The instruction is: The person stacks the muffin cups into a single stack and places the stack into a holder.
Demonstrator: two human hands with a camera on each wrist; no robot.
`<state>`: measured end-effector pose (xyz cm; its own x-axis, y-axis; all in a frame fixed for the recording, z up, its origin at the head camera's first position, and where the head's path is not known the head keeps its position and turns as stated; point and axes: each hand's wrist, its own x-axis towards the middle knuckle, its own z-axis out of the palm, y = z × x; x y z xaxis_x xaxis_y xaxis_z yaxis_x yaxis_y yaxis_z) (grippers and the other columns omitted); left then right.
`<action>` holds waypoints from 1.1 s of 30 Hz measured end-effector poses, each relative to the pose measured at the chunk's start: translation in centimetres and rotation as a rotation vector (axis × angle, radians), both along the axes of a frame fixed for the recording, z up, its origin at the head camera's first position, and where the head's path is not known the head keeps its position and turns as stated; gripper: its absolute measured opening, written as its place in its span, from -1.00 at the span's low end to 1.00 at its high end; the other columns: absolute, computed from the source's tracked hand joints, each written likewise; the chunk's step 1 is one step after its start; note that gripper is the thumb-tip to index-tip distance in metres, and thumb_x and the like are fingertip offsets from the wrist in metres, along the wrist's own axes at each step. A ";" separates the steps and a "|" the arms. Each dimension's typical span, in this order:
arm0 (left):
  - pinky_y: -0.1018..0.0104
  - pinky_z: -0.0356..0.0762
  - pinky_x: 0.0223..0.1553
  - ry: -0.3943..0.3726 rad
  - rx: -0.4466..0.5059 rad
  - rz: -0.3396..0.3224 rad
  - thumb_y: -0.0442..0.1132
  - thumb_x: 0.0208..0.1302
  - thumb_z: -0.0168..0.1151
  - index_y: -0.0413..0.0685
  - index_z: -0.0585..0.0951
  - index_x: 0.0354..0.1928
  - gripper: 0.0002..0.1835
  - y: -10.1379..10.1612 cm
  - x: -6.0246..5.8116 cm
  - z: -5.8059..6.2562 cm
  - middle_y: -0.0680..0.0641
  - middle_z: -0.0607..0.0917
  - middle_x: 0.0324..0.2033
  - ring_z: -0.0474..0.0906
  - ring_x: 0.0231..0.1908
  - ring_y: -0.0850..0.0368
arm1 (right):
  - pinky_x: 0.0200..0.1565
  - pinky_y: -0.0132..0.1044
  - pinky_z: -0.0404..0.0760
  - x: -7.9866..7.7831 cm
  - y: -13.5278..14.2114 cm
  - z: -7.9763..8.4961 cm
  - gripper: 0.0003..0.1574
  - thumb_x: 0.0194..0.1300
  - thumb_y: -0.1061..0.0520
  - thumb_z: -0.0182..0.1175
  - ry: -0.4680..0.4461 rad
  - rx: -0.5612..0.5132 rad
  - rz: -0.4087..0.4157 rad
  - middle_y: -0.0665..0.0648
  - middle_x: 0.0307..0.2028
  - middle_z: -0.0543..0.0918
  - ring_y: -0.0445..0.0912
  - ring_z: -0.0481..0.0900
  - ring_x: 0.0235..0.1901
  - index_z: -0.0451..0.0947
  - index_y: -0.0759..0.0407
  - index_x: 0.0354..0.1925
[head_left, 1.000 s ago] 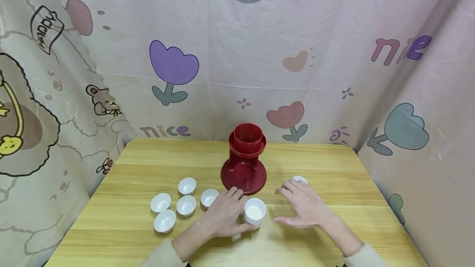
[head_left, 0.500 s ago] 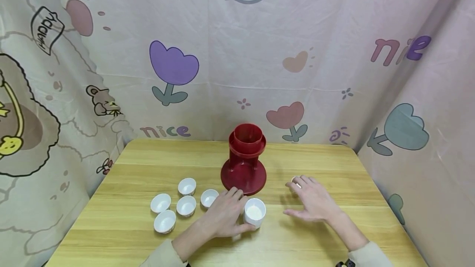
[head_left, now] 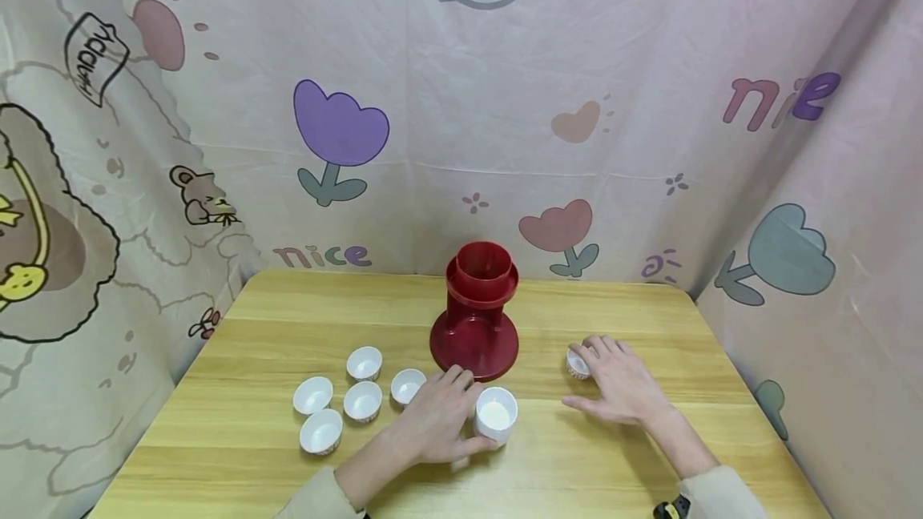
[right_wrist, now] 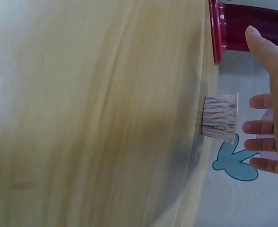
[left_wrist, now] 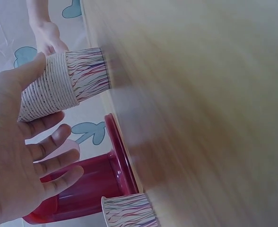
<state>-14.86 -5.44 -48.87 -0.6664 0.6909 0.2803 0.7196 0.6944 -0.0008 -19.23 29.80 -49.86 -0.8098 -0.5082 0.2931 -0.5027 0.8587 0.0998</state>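
My left hand point(head_left: 441, 415) grips a nested stack of paper cups point(left_wrist: 54, 85) standing upright near the table's front middle. In the left wrist view its thumb and index finger lie on opposite sides of the stack, while the other fingers are spread off it. At the right, my right hand point(head_left: 622, 383) hovers with parted fingers beside a single small paper cup point(head_left: 578, 364). The right wrist view shows that striped cup point(right_wrist: 220, 117) upright on the table, with a gap between it and the fingers point(right_wrist: 261, 126).
A red stand point(head_left: 476, 327) with a round base and a ring-shaped top is behind the stack. Several loose white paper cups point(head_left: 363, 401) sit upright at the left of the wooden table point(head_left: 274, 303). A printed curtain point(head_left: 447, 126) encloses the back and sides.
My right hand has moved to the right and slightly away from me, uncovering more of the single cup. My left hand has stayed on the stack.
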 end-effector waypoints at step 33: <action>0.29 0.61 -0.09 -0.008 -0.004 0.000 0.56 0.20 0.25 0.04 0.64 0.01 -0.25 0.1 0.0 0.1 0.07 0.61 -0.19 0.50 -0.09 0.13 | 0.09 0.13 0.63 -2.8 2.9 -2.2 -0.01 0.21 -0.59 0.26 -0.074 -0.072 -0.100 0.19 -0.01 0.66 0.08 0.64 0.00 0.57 0.16 0.19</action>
<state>-14.84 -5.36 -48.77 -0.6690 0.6917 0.2720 0.7193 0.6947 0.0025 -22.01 32.67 -52.02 -0.8761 -0.4039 0.2633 -0.4183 0.9083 0.0014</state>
